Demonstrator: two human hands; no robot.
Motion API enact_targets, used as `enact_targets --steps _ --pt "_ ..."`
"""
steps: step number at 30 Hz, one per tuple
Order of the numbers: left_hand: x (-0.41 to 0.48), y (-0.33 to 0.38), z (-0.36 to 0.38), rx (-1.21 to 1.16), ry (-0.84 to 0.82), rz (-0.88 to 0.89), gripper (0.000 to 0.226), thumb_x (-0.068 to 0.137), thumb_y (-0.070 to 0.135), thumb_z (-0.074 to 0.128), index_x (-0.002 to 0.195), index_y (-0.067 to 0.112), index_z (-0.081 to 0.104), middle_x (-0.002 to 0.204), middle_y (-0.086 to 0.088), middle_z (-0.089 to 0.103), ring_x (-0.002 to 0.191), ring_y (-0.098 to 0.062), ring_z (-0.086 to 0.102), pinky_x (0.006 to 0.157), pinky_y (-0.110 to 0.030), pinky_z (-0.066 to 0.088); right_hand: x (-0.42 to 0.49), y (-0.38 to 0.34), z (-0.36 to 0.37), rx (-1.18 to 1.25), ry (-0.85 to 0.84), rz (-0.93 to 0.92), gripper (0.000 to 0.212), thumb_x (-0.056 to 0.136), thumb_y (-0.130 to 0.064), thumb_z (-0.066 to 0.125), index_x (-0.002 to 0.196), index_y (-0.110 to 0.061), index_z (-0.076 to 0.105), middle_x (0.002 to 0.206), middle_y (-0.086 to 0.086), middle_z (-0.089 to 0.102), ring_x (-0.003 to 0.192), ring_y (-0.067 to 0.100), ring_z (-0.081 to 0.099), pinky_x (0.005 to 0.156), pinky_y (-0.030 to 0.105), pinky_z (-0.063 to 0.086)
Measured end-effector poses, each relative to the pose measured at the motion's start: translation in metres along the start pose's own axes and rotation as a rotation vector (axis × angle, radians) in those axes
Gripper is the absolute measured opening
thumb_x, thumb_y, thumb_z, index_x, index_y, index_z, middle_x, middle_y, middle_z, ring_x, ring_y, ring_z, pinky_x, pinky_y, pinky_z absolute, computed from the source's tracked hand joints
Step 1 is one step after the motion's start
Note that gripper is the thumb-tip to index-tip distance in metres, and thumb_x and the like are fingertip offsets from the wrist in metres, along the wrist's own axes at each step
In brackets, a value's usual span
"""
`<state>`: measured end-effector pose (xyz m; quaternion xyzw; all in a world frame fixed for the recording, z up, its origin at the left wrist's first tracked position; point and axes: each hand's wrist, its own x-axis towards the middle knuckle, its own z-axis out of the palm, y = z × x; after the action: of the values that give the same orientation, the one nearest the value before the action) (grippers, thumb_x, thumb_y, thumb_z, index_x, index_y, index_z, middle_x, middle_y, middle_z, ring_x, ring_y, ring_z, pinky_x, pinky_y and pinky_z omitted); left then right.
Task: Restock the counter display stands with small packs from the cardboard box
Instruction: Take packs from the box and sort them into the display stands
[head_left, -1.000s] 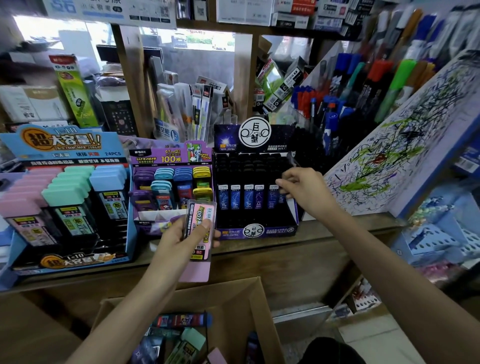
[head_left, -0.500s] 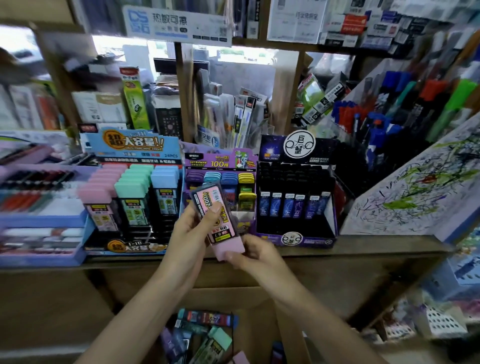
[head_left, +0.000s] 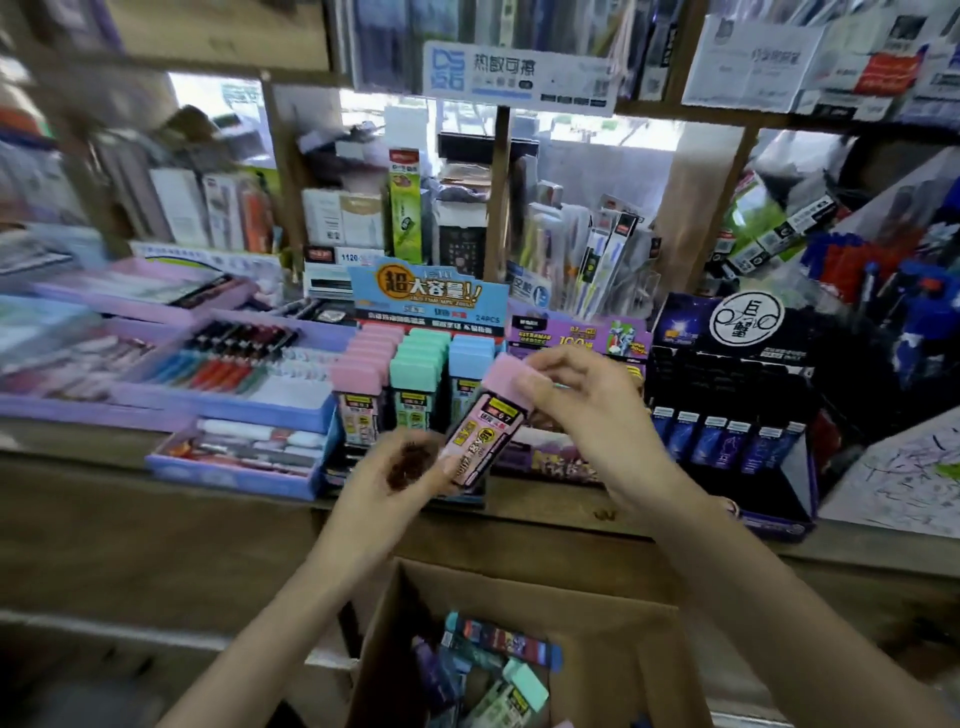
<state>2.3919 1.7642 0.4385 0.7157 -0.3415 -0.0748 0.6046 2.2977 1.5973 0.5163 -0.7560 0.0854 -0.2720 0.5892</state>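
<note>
The pink pack (head_left: 487, 427) is held in the air just in front of the blue stand (head_left: 427, 294), tilted, cap end up and to the right; it touches neither the stand nor the counter. The left hand (head_left: 397, 470) grips its lower end, fingers curled round it, though blur hides exactly how they lie; the right hand (head_left: 584, 410) pinches the pink cap between fingertips and thumb.

The pack looks like a small, stiff plastic case with a glossy printed label; I judge it light and rigid, not fragile, but smooth enough to slip from a loose pinch. The cap may be a separate piece, so holding by the cap alone risks it pulling off; the better hold is across the two narrow sides of the body, just under the cap, leaving the lower end free to slide down.

The pink column (head_left: 358, 375) sits at the left of the blue stand, beside the green and blue ones; that seems the slot it belongs in. The box (head_left: 631, 654) stands below and in front of the blue stand, more packs lying loose inside.
</note>
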Motion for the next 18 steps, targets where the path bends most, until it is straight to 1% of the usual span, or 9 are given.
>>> enact_targets --steps 2,3,5,7,8,10,12,15,18 --pt "-0.001 -0.020 -0.025 0.202 0.178 0.013 0.032 0.081 0.022 0.071 0.109 0.023 0.055 0.110 0.002 0.054 0.102 -0.007 0.053 0.085 -0.023 0.043 0.015 -0.010 0.021 -0.043 0.004 -0.060 0.008 0.087 -0.009 0.063 0.084 -0.017 0.061 0.079 -0.008 0.066 0.067 -0.003 0.063 0.061 0.013 0.050" --pt "-0.003 -0.029 -0.038 0.303 0.253 0.022 0.039 0.079 0.022 0.073 0.113 0.019 0.054 0.111 0.000 0.050 0.105 -0.009 0.050 0.085 -0.023 0.040 0.023 -0.012 0.033 -0.080 0.009 -0.092 0.007 0.087 -0.009 0.064 0.084 -0.015 0.061 0.080 -0.008 0.065 0.068 -0.004 0.062 0.062 0.013 0.050" --pt "-0.006 -0.045 -0.060 0.436 0.317 -0.019 0.048 0.077 0.022 0.075 0.117 0.010 0.053 0.112 -0.005 0.049 0.110 -0.019 0.048 0.084 -0.026 0.038 0.036 -0.013 0.057 -0.186 0.004 -0.141 0.005 0.085 -0.010 0.066 0.087 -0.013 0.063 0.081 -0.010 0.062 0.071 -0.004 0.058 0.068 0.017 0.050" --pt "-0.008 -0.057 -0.074 0.559 0.318 -0.059 0.050 0.076 0.025 0.076 0.117 0.005 0.055 0.112 -0.011 0.055 0.110 -0.027 0.052 0.084 -0.036 0.043 0.045 -0.009 0.081 -0.296 -0.023 -0.163 0.008 0.084 -0.014 0.068 0.091 -0.012 0.066 0.082 -0.010 0.062 0.075 0.000 0.057 0.074 0.021 0.049" --pt "-0.009 -0.062 -0.077 0.648 0.309 -0.050 0.050 0.076 0.028 0.076 0.115 0.004 0.056 0.108 -0.012 0.059 0.108 -0.030 0.054 0.082 -0.039 0.044 0.048 -0.006 0.091 -0.354 -0.038 -0.176 0.010 0.084 -0.016 0.069 0.093 -0.011 0.067 0.084 -0.009 0.063 0.078 0.003 0.058 0.075 0.022 0.048" --pt "-0.010 -0.068 -0.080 0.806 0.290 -0.040 0.047 0.077 0.035 0.073 0.112 0.006 0.059 0.103 -0.010 0.062 0.105 -0.030 0.055 0.078 -0.042 0.044 0.052 0.001 0.107 -0.474 -0.062 -0.203 0.014 0.085 -0.018 0.068 0.096 -0.011 0.068 0.091 -0.004 0.066 0.085 0.010 0.060 0.080 0.028 0.048" --pt "-0.010 -0.070 -0.082 0.868 0.284 -0.029 0.040 0.079 0.038 0.071 0.105 0.009 0.061 0.103 -0.008 0.060 0.101 -0.029 0.054 0.074 -0.040 0.043 0.053 0.006 0.116 -0.561 -0.082 -0.211 0.017 0.086 -0.020 0.067 0.100 -0.012 0.068 0.099 0.002 0.068 0.093 0.016 0.061 0.084 0.032 0.049" --pt "-0.010 -0.074 -0.083 0.860 0.286 0.032 0.030 0.076 0.030 0.075 0.092 0.007 0.063 0.095 -0.011 0.059 0.091 -0.032 0.054 0.068 -0.041 0.044 0.053 0.008 0.120 -0.594 -0.097 -0.225 0.018 0.086 -0.021 0.066 0.102 -0.012 0.069 0.102 0.002 0.069 0.092 0.014 0.060 0.083 0.026 0.047" --pt "-0.010 -0.077 -0.083 0.846 0.290 0.065 0.027 0.073 0.023 0.079 0.089 0.005 0.065 0.093 -0.013 0.058 0.087 -0.035 0.054 0.066 -0.041 0.045 0.054 0.007 0.124 -0.580 -0.109 -0.235 0.018 0.086 -0.018 0.066 0.102 -0.010 0.068 0.101 0.001 0.068 0.087 0.009 0.055 0.078 0.017 0.041"
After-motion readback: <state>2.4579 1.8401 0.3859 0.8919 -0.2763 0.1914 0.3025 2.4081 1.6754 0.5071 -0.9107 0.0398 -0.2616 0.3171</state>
